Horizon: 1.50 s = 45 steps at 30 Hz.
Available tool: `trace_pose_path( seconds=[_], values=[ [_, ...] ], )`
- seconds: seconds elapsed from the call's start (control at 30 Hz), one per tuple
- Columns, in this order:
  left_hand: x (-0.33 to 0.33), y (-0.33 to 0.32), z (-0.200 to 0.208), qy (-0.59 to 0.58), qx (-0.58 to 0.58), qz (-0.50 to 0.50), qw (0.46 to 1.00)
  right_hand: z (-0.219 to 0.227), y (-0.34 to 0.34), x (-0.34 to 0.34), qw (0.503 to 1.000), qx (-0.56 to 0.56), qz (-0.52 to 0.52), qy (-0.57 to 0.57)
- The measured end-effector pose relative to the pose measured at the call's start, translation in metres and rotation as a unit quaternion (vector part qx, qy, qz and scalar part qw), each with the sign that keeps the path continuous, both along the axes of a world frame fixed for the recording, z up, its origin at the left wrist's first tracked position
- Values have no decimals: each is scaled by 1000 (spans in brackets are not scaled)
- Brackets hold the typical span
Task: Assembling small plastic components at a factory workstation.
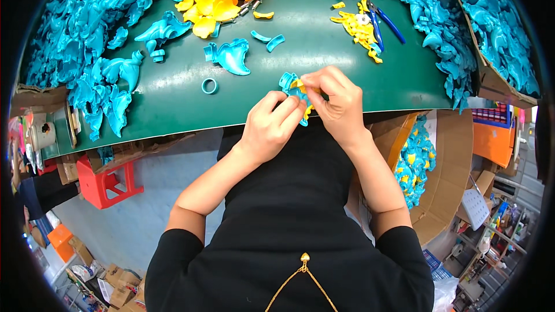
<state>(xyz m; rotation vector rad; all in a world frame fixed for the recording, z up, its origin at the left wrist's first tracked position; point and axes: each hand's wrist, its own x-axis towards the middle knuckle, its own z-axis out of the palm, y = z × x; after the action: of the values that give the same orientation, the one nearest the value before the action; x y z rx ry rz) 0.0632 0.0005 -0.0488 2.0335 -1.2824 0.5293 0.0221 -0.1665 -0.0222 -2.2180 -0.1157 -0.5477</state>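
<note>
Near the table's front edge, my left hand (270, 124) has its fingers closed on a turquoise plastic part (286, 81). My right hand (337, 104) pinches a small yellow plastic piece (298, 84) against that part. Fingers cover much of both pieces, so I cannot tell how they fit together. A little farther off lie a loose curved turquoise shell (232, 56) and a turquoise ring (209, 85). Beyond them sits a small curved turquoise strip (268, 40).
Turquoise parts heap up at the left (87, 29) and right (442, 23) of the green table (370, 84). Yellow pieces (222, 3) pile at the back. Blue-handled pliers (386, 26) lie by yellow scraps. A cardboard box (451, 179) with turquoise-yellow parts stands below right; a red stool (107, 182) stands below left.
</note>
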Motion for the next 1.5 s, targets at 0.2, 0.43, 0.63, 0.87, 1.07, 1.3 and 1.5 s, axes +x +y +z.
trace_pose_path(
  seconds=[0.2,0.43,0.63,0.87,1.07,1.3,1.5],
  values=[
    [1,-6,0,-20,6,-23,1000,7,-15,-18,995,72,25,63],
    [-27,19,26,581,-265,-52,768,44,-30,-26,990,98,92,32],
    [-17,13,-7,900,-318,-287,75,68,-32,-32,979,39,172,99],
    [-9,3,13,878,-275,-360,155,17,-291,-8,803,-473,-357,66],
    [-11,-1,13,870,-293,-365,156,19,-263,-2,880,-345,-324,47],
    [-1,1,17,838,-291,-342,311,34,-160,-51,888,-212,-317,256],
    [1,-9,20,829,-282,-319,363,1,-182,-92,970,-130,-140,151]
  ],
)
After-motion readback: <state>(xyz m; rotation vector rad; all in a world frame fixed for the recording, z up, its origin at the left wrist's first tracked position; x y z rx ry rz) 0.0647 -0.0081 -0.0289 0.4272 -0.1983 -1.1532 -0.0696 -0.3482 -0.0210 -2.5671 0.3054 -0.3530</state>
